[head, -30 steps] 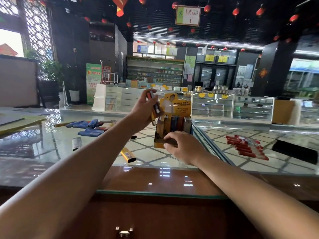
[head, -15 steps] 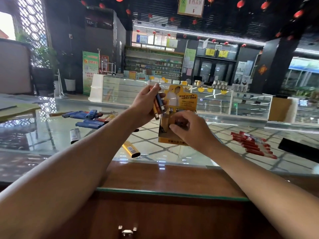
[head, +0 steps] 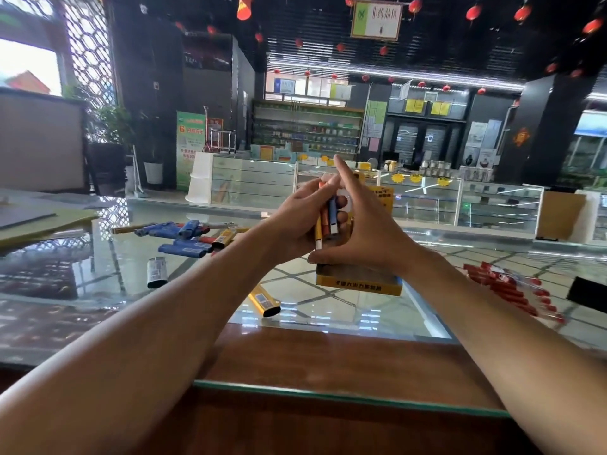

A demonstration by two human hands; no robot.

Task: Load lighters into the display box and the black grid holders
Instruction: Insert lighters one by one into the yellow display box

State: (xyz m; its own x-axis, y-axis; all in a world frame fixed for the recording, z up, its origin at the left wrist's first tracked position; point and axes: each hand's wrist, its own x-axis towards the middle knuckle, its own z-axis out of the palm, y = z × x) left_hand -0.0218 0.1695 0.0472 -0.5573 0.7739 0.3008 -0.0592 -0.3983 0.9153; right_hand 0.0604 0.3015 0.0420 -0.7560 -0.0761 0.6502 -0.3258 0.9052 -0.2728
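Observation:
My left hand (head: pixel 295 224) grips a small bundle of lighters (head: pixel 326 221), yellow, orange and blue, held upright above the counter. My right hand (head: pixel 364 231) lies against the bundle's right side, its forefinger straight up and its thumb under the yellow lighter's lower end. Right behind and below both hands stands the yellow display box (head: pixel 358 284) on the glass; its printed back card (head: pixel 382 198) shows past my right hand. What is inside the box is hidden.
Loose lighters lie on the glass counter (head: pixel 345 310): several blue ones (head: pixel 184 238) at the left, a silver one (head: pixel 157 272), a yellow one (head: pixel 264 300) near the front. Red lighters (head: pixel 505 287) and a black object (head: pixel 588 293) lie at the right. A wooden edge (head: pixel 312 362) runs in front.
My right hand left the display box and rose to the bundle in my left hand. My left hand came down and inward, in front of the box.

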